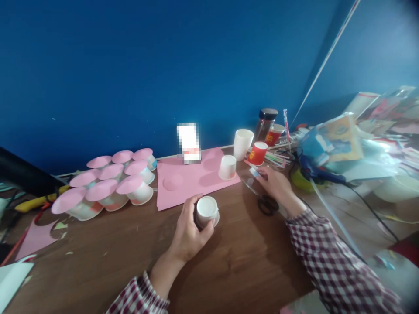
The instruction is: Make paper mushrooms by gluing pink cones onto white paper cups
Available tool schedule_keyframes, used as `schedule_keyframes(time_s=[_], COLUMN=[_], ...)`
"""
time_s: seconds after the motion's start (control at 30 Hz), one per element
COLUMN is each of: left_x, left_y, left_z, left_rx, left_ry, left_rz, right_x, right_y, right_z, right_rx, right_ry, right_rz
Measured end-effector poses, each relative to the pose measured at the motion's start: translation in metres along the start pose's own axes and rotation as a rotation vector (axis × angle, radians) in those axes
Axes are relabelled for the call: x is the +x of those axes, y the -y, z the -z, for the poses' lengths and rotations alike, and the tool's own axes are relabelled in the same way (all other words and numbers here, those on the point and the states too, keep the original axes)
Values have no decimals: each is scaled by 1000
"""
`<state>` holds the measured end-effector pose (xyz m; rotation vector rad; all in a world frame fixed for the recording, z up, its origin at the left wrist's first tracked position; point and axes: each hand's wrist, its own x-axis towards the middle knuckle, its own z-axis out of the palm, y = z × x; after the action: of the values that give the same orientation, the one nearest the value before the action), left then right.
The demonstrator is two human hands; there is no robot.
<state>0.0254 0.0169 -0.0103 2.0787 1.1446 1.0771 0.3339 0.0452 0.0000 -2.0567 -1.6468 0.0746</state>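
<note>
My left hand [193, 229] is wrapped round a small white paper cup [207, 208], which stands bottom up just above or on the brown table. At the right, my right hand [275, 185] has its fingertips closed on a small white and blue stick [254, 172] with a reddish end; its kind is not plain. Black-handled scissors [267, 205] lie under that hand, blades pointing away. Another upturned white cup [227, 167] stands on the pink paper sheets [190, 183], where a pink paper disc [173, 182] also lies.
Several cups topped with pink paper cones [103, 187] stand in rows at the left. Behind the right hand are a red paper cup [258, 153], a tall white cup [243, 144] and a dark-lidded jar [266, 124]. A glue gun [319, 170] and plastic bags crowd the right.
</note>
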Motion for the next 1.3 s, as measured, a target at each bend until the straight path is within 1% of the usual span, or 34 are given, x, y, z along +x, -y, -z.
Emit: schedule_keyframes(time_s=[0.1, 0.17, 0.2, 0.23, 0.27, 0.3, 0.33, 0.4, 0.43, 0.5, 0.53, 0.6, 0.83, 1.1, 1.3], left_x=[0, 0, 0, 0, 0, 0, 1, 1, 1, 2, 2, 3, 3, 4, 4], left_y=[-1, -2, -2, -1, -1, 0, 1, 3, 3, 4, 4, 4, 4, 4, 2], left_z=[1, 1, 1, 1, 0, 0, 0, -1, -1, -1, -2, -2, -5, -4, -5], left_rx=[-9, -17, -20, -20, -15, -7, 5, 29, 34, 28, 20, 16, 95, 105, 115], left_ry=[2, 10, 11, 7, -2, -18, -41, -96, -121, -158, -167, -174, -173, -168, -174], left_rz=[8, 12, 15, 19, 23, 31, 43, 79, 102, 143, 158, 170, 129, 101, 95], right_x=[0, -3, -7, -13, -21, -32, -43, -68, -79, -94, -98, -101, -97, -97, -97], right_y=[1, 9, 16, 26, 38, 51, 64, 89, 99, 112, 116, 118, 114, 114, 112], right_z=[2, 4, 4, 3, 2, -1, -5, -13, -17, -23, -25, -26, -21, -22, -25], right_rx=[-44, -22, 5, 82, 137, 177, 236, 478, 552, 651, 684, 727, 789, 772, 702], right_ry=[14, -34, -65, -123, -137, -119, -90, 53, 138, 263, 296, 326, 330, 311, 275], right_rz=[2, 43, 76, 137, 184, 223, 271, 374, 416, 452, 449, 430, 428, 443, 471])
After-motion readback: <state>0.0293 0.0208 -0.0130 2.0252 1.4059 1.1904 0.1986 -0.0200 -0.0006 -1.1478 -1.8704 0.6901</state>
